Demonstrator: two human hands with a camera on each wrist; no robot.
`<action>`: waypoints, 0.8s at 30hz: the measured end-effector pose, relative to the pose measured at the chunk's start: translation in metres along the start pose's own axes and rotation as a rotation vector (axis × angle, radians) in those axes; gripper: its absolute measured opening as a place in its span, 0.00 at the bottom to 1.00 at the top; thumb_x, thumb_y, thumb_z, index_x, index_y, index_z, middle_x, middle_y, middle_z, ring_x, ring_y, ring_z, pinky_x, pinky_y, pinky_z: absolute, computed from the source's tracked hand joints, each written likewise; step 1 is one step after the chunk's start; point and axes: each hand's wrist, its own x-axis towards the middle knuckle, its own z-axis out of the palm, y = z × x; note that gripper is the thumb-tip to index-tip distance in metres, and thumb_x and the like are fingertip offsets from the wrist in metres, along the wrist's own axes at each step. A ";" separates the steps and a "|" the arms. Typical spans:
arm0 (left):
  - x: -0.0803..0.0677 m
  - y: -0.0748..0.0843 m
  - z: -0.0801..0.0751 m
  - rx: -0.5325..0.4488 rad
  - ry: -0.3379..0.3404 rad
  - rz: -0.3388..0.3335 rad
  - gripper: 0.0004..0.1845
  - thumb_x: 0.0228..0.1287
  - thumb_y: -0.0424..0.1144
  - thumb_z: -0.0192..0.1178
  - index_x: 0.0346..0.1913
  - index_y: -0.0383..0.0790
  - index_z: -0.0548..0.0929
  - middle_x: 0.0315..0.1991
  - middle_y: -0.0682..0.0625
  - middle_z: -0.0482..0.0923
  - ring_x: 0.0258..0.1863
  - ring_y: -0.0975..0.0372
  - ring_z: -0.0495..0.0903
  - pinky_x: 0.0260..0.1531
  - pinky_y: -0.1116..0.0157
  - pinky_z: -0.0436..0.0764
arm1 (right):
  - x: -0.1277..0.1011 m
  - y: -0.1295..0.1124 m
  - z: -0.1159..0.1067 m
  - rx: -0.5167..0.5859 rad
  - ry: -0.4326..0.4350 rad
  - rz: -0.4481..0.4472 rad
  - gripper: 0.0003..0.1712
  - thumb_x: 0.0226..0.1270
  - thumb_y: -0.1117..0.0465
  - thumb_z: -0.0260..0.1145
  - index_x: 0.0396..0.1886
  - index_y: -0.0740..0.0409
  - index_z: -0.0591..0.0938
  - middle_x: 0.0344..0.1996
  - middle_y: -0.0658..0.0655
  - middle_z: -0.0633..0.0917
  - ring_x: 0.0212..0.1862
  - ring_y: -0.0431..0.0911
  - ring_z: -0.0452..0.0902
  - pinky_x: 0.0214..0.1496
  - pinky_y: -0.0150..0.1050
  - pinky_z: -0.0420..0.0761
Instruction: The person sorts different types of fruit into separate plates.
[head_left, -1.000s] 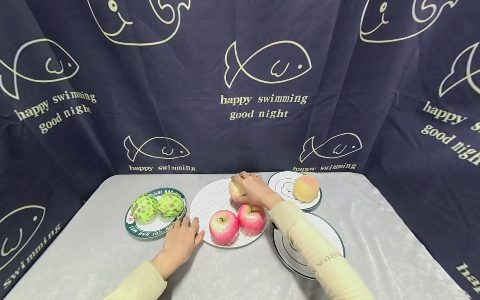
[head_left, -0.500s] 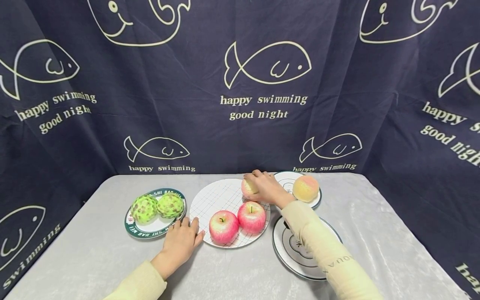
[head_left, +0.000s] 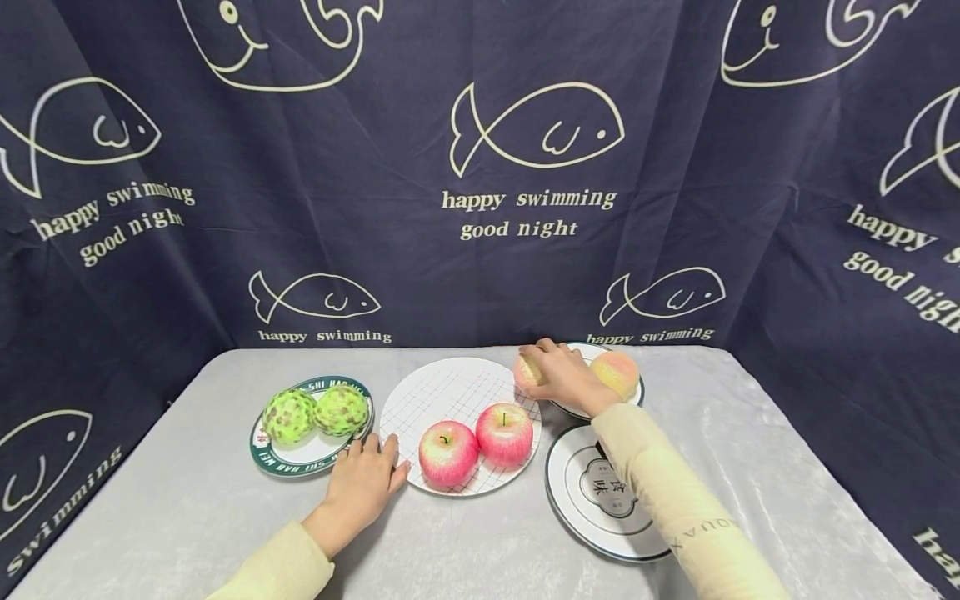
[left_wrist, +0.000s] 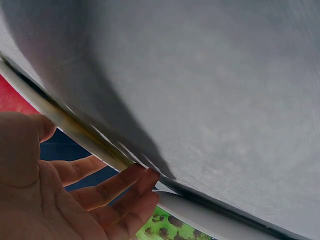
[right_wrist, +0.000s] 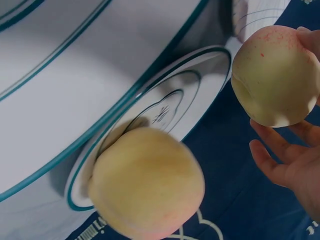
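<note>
My right hand [head_left: 566,375] holds a pale peach [head_left: 527,373] above the gap between the white grid-patterned plate [head_left: 423,392] and the back right plate [right_wrist: 212,75]. In the right wrist view, my fingers and thumb grip this peach at its sides. A second peach [head_left: 617,372] sits on the back right plate. Two red apples, a left one [head_left: 448,454] and a right one [head_left: 505,435], lie on the grid-patterned plate. With its fingers loosely spread, my left hand [head_left: 360,483] rests between that plate and the green-rimmed plate [head_left: 300,468], holding nothing.
Two bumpy green fruits, a left one [head_left: 289,417] and a right one [head_left: 342,409], sit on the green-rimmed plate. At the front right, a dark-rimmed white plate [head_left: 581,521] lies partly under my right sleeve. A dark blue fish-print curtain [head_left: 420,250] stands behind the grey-clothed table [head_left: 187,517].
My right hand has carried the peach rightward from over the grid-patterned plate to near the back right plate. The left hand has stayed in place.
</note>
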 end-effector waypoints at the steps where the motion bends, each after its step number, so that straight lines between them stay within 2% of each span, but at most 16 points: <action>1: 0.000 0.000 0.000 0.001 0.000 0.000 0.21 0.61 0.52 0.53 0.48 0.38 0.75 0.35 0.41 0.73 0.35 0.48 0.74 0.33 0.52 0.74 | -0.001 0.002 0.000 0.001 0.003 0.003 0.37 0.46 0.50 0.71 0.58 0.55 0.73 0.49 0.60 0.75 0.45 0.57 0.72 0.43 0.52 0.69; 8: 0.000 0.000 0.001 0.008 0.001 0.000 0.22 0.61 0.52 0.53 0.49 0.38 0.75 0.36 0.41 0.74 0.35 0.48 0.75 0.34 0.52 0.74 | -0.008 0.015 -0.002 -0.011 0.026 0.001 0.36 0.47 0.50 0.71 0.57 0.57 0.73 0.48 0.63 0.75 0.45 0.60 0.73 0.42 0.55 0.70; 24: 0.000 -0.001 0.002 0.011 0.004 0.003 0.22 0.61 0.52 0.53 0.49 0.38 0.75 0.35 0.41 0.74 0.35 0.48 0.74 0.34 0.52 0.74 | -0.013 0.033 0.000 -0.053 0.001 0.038 0.35 0.45 0.52 0.70 0.56 0.54 0.73 0.49 0.63 0.75 0.45 0.61 0.74 0.45 0.58 0.70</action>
